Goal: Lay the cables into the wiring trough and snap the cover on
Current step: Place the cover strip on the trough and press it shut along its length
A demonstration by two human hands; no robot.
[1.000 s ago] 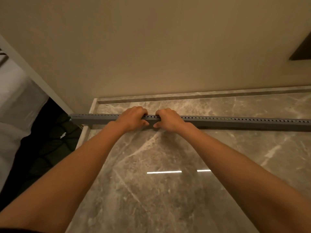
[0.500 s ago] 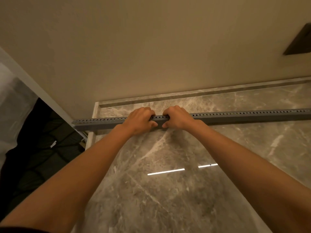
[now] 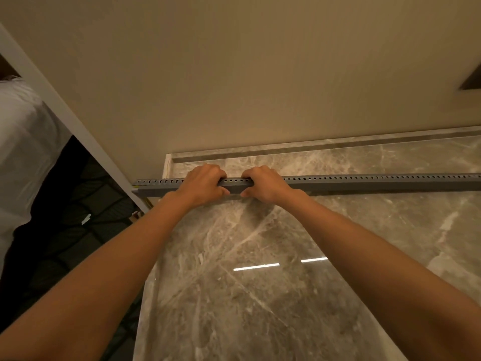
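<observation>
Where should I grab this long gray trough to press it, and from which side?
Grip the gray trough near its middle, from above on the near side, as the left hand and right hand do. It is long, thin and overhangs the marble counter.

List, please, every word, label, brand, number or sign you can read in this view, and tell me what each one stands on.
None: no readable text shows anywhere.
Grey wiring trough: only a row of small slots, no print visible.
Marble surface: veining and light reflections, no marks.
Beige wall: plain.
Small white tag on the dark floor area at left: too small to read.
Left hand and right hand cover part of the trough.
</observation>
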